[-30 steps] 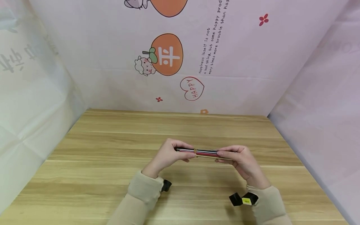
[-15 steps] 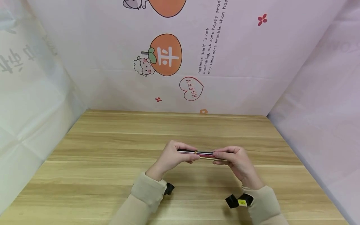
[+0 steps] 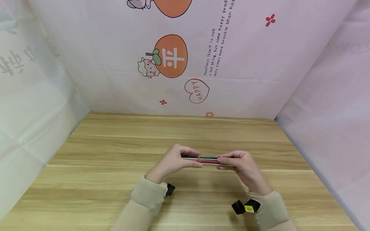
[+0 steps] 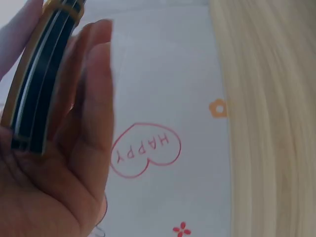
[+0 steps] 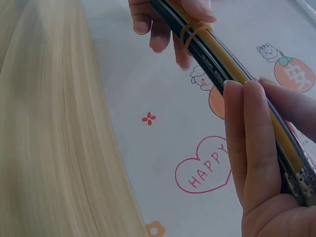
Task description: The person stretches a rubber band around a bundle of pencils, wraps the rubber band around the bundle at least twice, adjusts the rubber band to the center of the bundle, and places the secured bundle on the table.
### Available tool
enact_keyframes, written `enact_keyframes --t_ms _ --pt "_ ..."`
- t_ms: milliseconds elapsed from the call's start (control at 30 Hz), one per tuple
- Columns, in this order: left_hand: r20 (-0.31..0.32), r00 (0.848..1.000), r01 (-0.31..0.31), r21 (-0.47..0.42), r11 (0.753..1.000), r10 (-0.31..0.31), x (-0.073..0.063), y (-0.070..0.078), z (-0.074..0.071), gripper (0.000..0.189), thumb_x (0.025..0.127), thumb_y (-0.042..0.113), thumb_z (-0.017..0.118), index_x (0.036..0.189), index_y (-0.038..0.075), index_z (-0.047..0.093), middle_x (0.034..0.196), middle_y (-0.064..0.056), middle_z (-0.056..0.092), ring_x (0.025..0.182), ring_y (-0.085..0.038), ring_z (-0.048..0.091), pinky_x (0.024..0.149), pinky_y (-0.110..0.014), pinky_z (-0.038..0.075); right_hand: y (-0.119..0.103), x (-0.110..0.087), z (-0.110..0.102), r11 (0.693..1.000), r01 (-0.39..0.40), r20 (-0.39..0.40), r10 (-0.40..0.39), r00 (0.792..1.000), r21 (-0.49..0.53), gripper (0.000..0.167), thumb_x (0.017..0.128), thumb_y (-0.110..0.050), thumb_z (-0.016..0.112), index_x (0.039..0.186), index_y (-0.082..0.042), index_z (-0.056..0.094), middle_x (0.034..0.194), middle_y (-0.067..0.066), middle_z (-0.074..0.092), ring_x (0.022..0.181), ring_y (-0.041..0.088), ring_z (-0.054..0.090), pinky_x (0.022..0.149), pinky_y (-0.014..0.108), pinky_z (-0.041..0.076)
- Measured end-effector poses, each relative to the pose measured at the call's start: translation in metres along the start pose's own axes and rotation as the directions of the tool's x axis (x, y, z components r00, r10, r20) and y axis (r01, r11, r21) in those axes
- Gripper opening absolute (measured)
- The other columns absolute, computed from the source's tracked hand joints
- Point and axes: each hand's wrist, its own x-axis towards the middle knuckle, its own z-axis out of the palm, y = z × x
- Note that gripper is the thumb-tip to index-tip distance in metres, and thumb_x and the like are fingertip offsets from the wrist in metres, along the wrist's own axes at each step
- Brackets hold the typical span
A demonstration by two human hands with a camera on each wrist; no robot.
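A bundle of pencils (image 3: 209, 160), black, yellow and red among them, is held level above the table between both hands. A tan rubber band (image 5: 190, 35) is wrapped round it. My left hand (image 3: 174, 161) grips one end, its thumb in front and fingers behind, with the tips close by the band. Toward the other end, my right hand (image 3: 246, 167) pinches the bundle between thumb and fingers. In the right wrist view, metal ferrules (image 5: 302, 177) show at the end near the right palm. The left wrist view shows the opposite ends lying against the left palm (image 4: 44, 197).
A wood-grain table (image 3: 115, 186) lies below the hands. Behind it rises a white printed sheet (image 3: 242, 93) with orange fruit drawings, and similar sheets stand at both sides. Black cameras (image 3: 238, 207) are strapped at the wrists.
My right hand has shifted slightly left and its grip sits closer to the band. My left hand moved a little right, then back left with the band. Both hands keep hold of the pencils.
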Motion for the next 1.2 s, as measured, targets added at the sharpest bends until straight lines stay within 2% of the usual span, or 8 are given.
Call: enact_keyframes --t_ms 200,400,533,733,833,967,1067,1200 --pt "0.003 1.0 -0.028 0.097 0.995 0.028 -0.001 -0.001 -0.005 0.027 0.076 0.026 0.087 0.099 0.016 0.08 0.092 0.005 0.077 0.079 -0.004 0.066 0.071 -0.023 0.054 0.002 0.001 0.003 1.0 -0.006 -0.013 0.006 1.0 -0.008 0.027 0.091 0.007 0.063 0.087 -0.014 0.08 0.092 0.003 0.077 0.079 0.018 0.075 0.076 0.032 0.062" --pt "-0.023 0.997 -0.069 0.155 0.985 0.073 0.0 -0.002 0.001 0.023 0.077 0.029 0.086 0.094 0.014 0.081 0.085 0.005 0.077 0.067 -0.003 0.061 0.06 -0.02 0.049 0.005 0.001 0.005 1.0 0.009 -0.045 -0.01 0.999 -0.028 0.028 0.09 0.007 0.065 0.085 -0.016 0.08 0.09 0.002 0.077 0.077 0.017 0.075 0.074 0.032 0.062" --pt "-0.011 0.996 -0.089 0.207 0.974 0.094 0.0 0.0 0.005 0.023 0.078 0.034 0.085 0.094 0.019 0.081 0.086 0.008 0.076 0.064 -0.002 0.057 0.055 -0.019 0.045 0.006 0.002 0.009 1.0 0.015 -0.03 -0.016 0.999 -0.023 0.029 0.088 0.009 0.065 0.084 -0.015 0.08 0.089 0.002 0.077 0.078 0.016 0.075 0.074 0.032 0.062" --pt "0.032 0.989 -0.146 0.336 0.931 0.144 0.0 0.002 0.01 0.022 0.08 0.042 0.081 0.096 0.027 0.081 0.086 0.015 0.076 0.055 -0.002 0.047 0.048 -0.018 0.033 0.008 0.003 0.015 0.996 -0.029 -0.042 0.026 0.999 -0.087 0.024 0.086 0.004 0.07 0.082 -0.017 0.08 0.088 0.001 0.077 0.077 0.017 0.075 0.073 0.032 0.062" --pt "0.05 0.988 -0.157 0.361 0.919 0.149 0.0 0.002 0.012 0.024 0.081 0.044 0.08 0.1 0.028 0.081 0.087 0.017 0.075 0.051 -0.001 0.041 0.046 -0.018 0.029 0.008 0.002 0.016 0.993 -0.05 -0.046 0.046 0.998 -0.104 0.024 0.087 0.003 0.07 0.082 -0.018 0.08 0.088 0.001 0.077 0.076 0.017 0.075 0.073 0.032 0.062" --pt "0.044 0.994 -0.114 0.335 0.935 0.105 0.0 0.002 0.011 0.036 0.079 0.045 0.082 0.108 0.024 0.079 0.092 0.018 0.075 0.062 0.003 0.053 0.054 -0.017 0.041 0.006 0.002 0.015 0.994 -0.06 -0.065 0.054 0.996 -0.097 0.024 0.087 0.003 0.069 0.081 -0.018 0.079 0.088 0.0 0.077 0.075 0.016 0.075 0.073 0.031 0.062" --pt "0.034 0.998 -0.064 0.296 0.953 0.057 -0.001 0.002 0.007 0.036 0.076 0.043 0.084 0.107 0.024 0.078 0.09 0.018 0.075 0.074 0.002 0.062 0.064 -0.02 0.049 0.005 0.002 0.015 0.996 -0.048 -0.065 0.043 0.997 -0.076 0.024 0.087 0.004 0.069 0.082 -0.017 0.08 0.089 0.001 0.077 0.077 0.016 0.075 0.075 0.031 0.062" --pt "0.021 0.996 -0.086 0.326 0.941 0.083 -0.002 0.002 0.004 0.026 0.076 0.042 0.084 0.096 0.027 0.079 0.085 0.018 0.074 0.07 0.0 0.061 0.062 -0.021 0.049 0.004 0.002 0.014 0.998 -0.023 -0.052 0.02 0.998 -0.059 0.024 0.088 0.005 0.068 0.084 -0.015 0.08 0.089 0.001 0.077 0.079 0.017 0.075 0.076 0.032 0.062"
